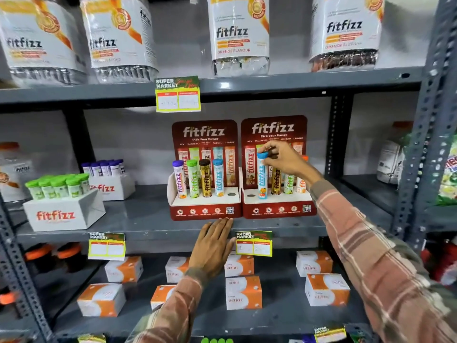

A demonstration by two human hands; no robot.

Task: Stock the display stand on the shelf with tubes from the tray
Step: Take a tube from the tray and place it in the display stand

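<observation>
Two red fitfizz display stands sit side by side on the middle shelf. The left stand [205,209] holds several upright tubes with purple, green, brown and blue caps; its rightmost hole is bare. On the right stand [279,209], my right hand [282,158] pinches the blue cap of a light-blue tube [262,179] standing in the second hole. Brown, green and orange tubes stand behind it, partly hidden, and the leftmost hole is bare. My left hand [214,246] lies flat, fingers together, on the shelf edge below the left stand.
A white tray of green-capped tubes [61,191] and another with purple-capped tubes [108,177] stand at the shelf's left. Large fitfizz jars fill the shelf above. Orange-and-white boxes [243,292] lie on the shelf below. Steel uprights frame both sides.
</observation>
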